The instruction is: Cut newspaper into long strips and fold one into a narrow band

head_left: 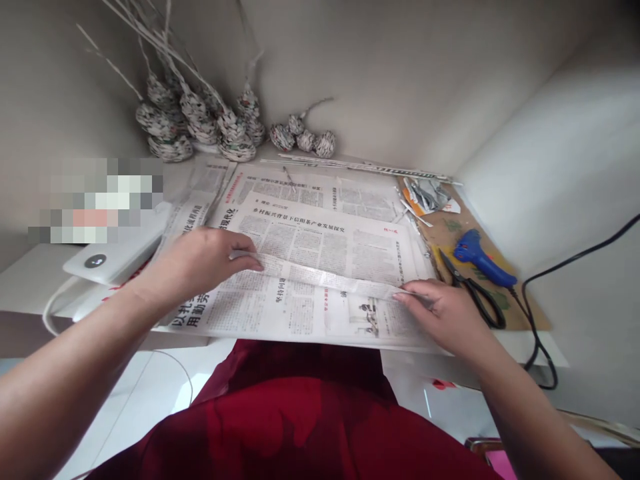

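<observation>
The paper (pixel 327 279) is pinched at its ends by left hand (pixel 220 263) and right hand (pixel 445 310), presumably for tautness; scissors (pixel 461 277) are placed at its three o'clock, apparently for reach.

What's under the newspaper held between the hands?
More newspaper shows past its near edge, including a printed picture by the right hand. Whatever lies directly beneath the held paper is covered.
</observation>
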### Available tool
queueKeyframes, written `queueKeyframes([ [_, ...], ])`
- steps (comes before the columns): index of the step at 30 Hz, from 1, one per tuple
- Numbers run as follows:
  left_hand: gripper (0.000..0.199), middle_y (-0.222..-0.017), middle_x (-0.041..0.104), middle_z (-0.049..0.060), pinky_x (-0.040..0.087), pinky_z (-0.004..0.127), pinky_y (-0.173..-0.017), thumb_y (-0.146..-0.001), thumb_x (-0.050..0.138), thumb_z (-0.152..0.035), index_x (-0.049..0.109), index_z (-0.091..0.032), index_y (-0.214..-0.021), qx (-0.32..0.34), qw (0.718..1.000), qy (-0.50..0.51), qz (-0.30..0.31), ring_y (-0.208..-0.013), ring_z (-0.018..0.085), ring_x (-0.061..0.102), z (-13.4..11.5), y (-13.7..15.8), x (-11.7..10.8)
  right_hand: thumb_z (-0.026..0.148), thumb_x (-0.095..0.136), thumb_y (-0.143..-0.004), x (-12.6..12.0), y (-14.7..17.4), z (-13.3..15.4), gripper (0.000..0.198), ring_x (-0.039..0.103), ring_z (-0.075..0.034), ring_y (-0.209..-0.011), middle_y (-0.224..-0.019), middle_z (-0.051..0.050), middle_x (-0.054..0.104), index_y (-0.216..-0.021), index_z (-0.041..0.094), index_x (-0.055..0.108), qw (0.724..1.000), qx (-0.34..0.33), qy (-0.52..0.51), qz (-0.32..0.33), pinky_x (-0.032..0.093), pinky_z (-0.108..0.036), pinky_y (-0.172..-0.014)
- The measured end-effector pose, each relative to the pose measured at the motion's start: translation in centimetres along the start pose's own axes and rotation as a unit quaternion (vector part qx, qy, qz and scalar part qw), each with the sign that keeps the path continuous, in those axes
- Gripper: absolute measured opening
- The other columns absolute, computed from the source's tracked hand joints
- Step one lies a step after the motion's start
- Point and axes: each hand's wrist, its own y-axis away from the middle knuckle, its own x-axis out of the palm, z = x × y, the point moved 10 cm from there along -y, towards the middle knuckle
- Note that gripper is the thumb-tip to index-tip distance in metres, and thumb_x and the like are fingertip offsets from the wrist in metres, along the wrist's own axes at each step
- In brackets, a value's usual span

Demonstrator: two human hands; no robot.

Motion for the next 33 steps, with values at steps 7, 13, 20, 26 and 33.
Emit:
queueKeyframes([
  [7,0.036,-0.057,0.062,-0.005,0.037,0.023,-0.055,-0.083,0.072,-0.059,0.077,-0.024,-0.089,-0.086,0.989,-0.038,0.11,-0.055,0.015,0.055,1.9,-1.3,1.3,0.055,0.058,-0.093,0.1,-0.2,-1.2,0.04,0.045,-0.014,-0.042,-0.055,0.003,0.059,-0.069,0.025,0.067,0.996,0.071,-0.038,0.024,0.031,-0.029,-0.044],
  [13,0.044,-0.073,0.07,0.002,0.042,0.03,-0.067,-0.08,0.067,-0.066,0.076,-0.026,-0.098,-0.153,0.968,-0.043,0.195,-0.071,0.023,0.061,2.6,-1.0,2.4,0.06,0.052,-0.095,0.6,-0.1,-1.5,0.046,0.036,-0.012,-0.039,-0.044,0.007,0.039,-0.067,0.024,0.061,0.994,0.108,0.007,0.005,0.03,-0.028,-0.049],
  [20,0.042,-0.076,0.07,0.004,0.041,0.032,-0.069,-0.081,0.066,-0.064,0.073,-0.026,-0.097,-0.194,0.962,-0.059,0.184,-0.075,0.026,0.063,3.4,-0.4,2.2,0.062,0.05,-0.093,1.3,-1.1,-1.8,0.048,0.035,-0.013,-0.037,-0.038,0.008,0.031,-0.063,0.025,0.056,0.991,0.119,0.044,0.034,0.028,-0.029,-0.052],
  [26,0.042,-0.083,0.072,0.004,0.043,0.035,-0.075,-0.079,0.069,-0.066,0.07,-0.027,-0.094,-0.209,0.966,-0.03,0.151,-0.082,0.028,0.065,4.1,0.2,2.4,0.06,0.049,-0.094,1.9,-1.5,-2.2,0.044,0.04,-0.015,-0.04,-0.04,0.007,0.038,-0.069,0.025,0.06,0.988,0.119,0.056,0.078,0.028,-0.029,-0.053],
  [33,0.041,-0.1,0.075,0.004,0.046,0.038,-0.084,-0.081,0.071,-0.059,0.064,-0.027,-0.105,-0.22,0.966,0.021,0.133,-0.092,0.029,0.068,3.8,0.6,2.0,0.062,0.046,-0.094,2.5,-1.6,-2.4,0.045,0.043,-0.016,-0.042,-0.044,0.005,0.043,-0.071,0.025,0.058,0.987,0.116,0.055,0.096,0.031,-0.029,-0.054],
])
